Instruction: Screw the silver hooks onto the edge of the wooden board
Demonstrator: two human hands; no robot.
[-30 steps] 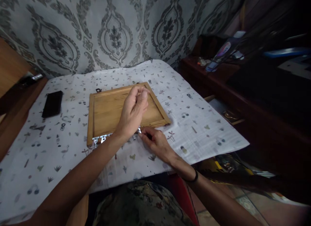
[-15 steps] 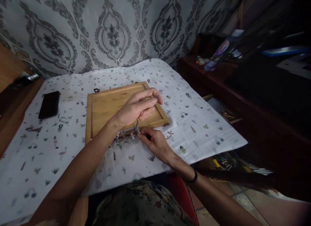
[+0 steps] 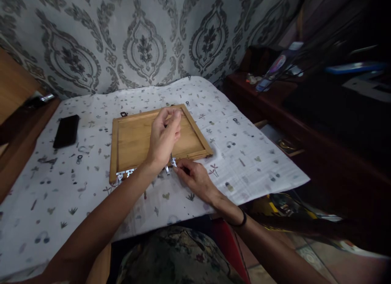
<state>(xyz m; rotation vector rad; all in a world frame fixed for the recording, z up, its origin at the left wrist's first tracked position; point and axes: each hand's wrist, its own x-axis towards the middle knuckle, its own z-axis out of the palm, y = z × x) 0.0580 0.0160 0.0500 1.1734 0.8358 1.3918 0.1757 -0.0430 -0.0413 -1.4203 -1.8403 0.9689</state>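
A framed wooden panel (image 3: 134, 135) lies on the patterned cloth, with silver metal fittings (image 3: 120, 177) along its near edge. My left hand (image 3: 165, 133) is above the panel, fingers curled around what looks like a screwdriver (image 3: 171, 157). Only its thin shaft shows, pointing down at the near edge; the handle is hidden in the hand. Below it, my right hand (image 3: 194, 176) pinches a silver metal fitting (image 3: 174, 162) at that edge between thumb and fingertips. Another small metal tab (image 3: 167, 170) sticks out just left of it. My left forearm covers part of the row.
A black phone (image 3: 66, 131) lies on the white cloth (image 3: 256, 161) at left. On the right stand a dark red desk (image 3: 275, 108) with a tilted bottle (image 3: 273, 70) and an open drawer (image 3: 282, 141). A patterned wall (image 3: 174, 31) closes off the back.
My left hand has rolled over, its fingers now pointing up and leftward of before. More metal fittings show at the panel's left end. My right hand keeps its pinch in nearly the same place.
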